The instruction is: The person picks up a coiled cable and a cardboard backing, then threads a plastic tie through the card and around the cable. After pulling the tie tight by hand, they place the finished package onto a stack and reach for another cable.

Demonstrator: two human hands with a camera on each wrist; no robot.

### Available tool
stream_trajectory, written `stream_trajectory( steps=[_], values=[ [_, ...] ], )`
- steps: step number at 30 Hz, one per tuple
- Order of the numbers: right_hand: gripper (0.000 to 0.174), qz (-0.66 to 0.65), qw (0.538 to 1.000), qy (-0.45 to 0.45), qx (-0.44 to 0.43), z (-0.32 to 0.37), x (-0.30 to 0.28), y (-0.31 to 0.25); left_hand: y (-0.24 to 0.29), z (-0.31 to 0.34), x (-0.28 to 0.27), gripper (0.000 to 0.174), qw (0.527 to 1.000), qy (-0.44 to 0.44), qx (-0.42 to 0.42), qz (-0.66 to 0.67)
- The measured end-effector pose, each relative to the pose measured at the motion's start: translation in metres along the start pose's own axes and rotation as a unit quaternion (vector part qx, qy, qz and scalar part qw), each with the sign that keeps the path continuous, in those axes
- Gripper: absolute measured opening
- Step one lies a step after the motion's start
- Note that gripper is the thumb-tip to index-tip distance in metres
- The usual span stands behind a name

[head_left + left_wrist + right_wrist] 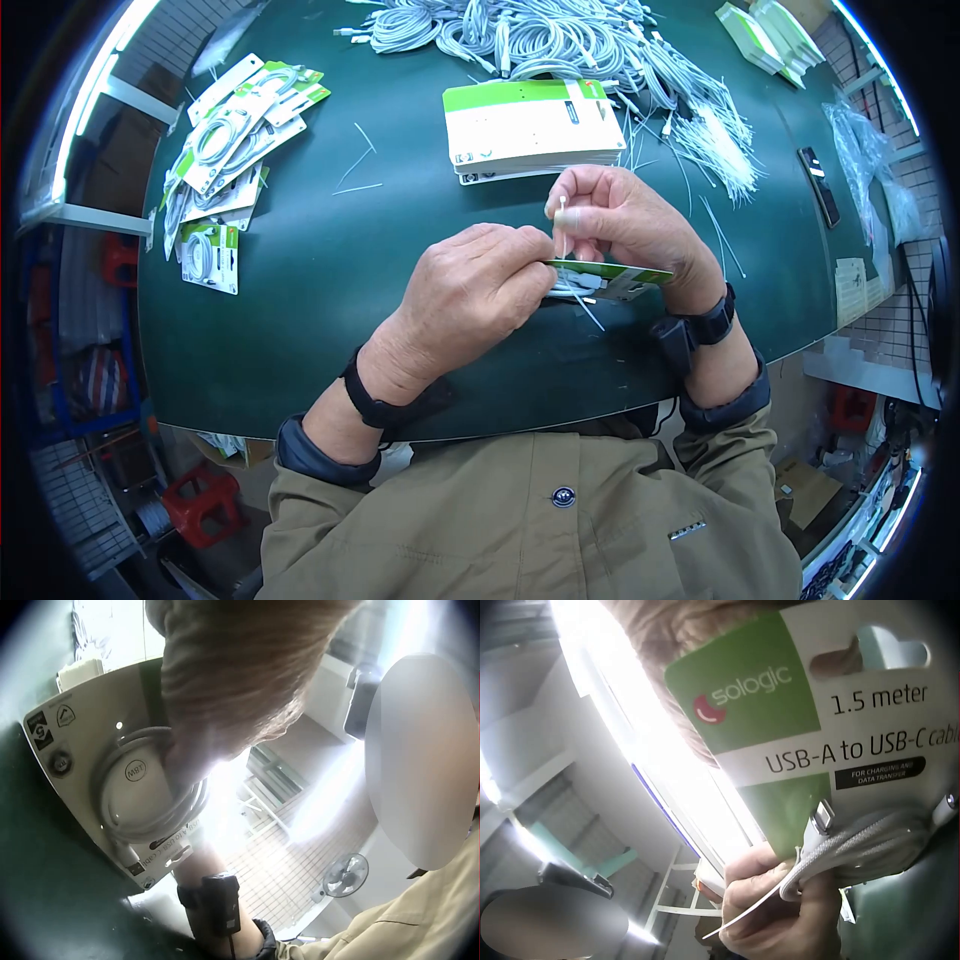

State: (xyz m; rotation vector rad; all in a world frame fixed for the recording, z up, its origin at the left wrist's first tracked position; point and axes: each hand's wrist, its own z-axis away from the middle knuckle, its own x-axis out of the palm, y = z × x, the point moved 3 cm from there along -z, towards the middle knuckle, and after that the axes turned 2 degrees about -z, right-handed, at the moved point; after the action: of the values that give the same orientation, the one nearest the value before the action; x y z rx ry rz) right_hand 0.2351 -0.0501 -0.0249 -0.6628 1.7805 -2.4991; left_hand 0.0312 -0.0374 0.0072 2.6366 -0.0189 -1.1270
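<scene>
My left hand (pixel 475 285) grips one end of a green-and-white cable card (pixel 635 272), held up on edge above the table. A coiled white USB cable (pixel 885 844) lies against its printed front, with a bare metal plug (pixel 823 816). From the coil a thin white twist tie (pixel 590 314) sticks out toward the body. My right hand (pixel 625 220) is behind the card, thumb and forefinger pinching a thin white strand (pixel 562 208) that rises from the card's upper edge. In the left wrist view the card back (pixel 82 712) shows part of the coil.
A stack of cards (pixel 535 130) stands just beyond the hands. Behind it lie a heap of coiled cables (pixel 520 40) and a bunch of white ties (pixel 720 150). Finished-looking carded cables (pixel 225 140) pile at the left. A phone (pixel 820 187) and plastic bags (pixel 865 160) lie right.
</scene>
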Motion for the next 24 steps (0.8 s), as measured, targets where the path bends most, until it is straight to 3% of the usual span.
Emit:
stream_trajectory(
  steps=[4,7,13,24],
  values=[
    [0.016,-0.027,1.000,-0.004,0.004,-0.0004,-0.0094,0.0028,0.0012,-0.0019,-0.0005,0.028,1.000,-0.026,-0.012,0.008],
    [0.016,0.077,0.997,0.003,0.015,-0.0019,-0.0104,0.0048,-0.0007,-0.0014,0.0012,0.027,1.000,-0.023,-0.009,0.019],
    [0.017,0.110,0.993,-0.036,0.000,-0.0023,-0.0097,0.0051,-0.0003,-0.0010,0.0051,0.027,0.999,-0.010,-0.013,0.031],
    [0.019,0.094,0.993,-0.074,0.024,-0.0009,-0.0062,0.0064,-0.0008,0.0000,0.0068,0.023,0.997,0.014,-0.044,0.067]
  ],
)
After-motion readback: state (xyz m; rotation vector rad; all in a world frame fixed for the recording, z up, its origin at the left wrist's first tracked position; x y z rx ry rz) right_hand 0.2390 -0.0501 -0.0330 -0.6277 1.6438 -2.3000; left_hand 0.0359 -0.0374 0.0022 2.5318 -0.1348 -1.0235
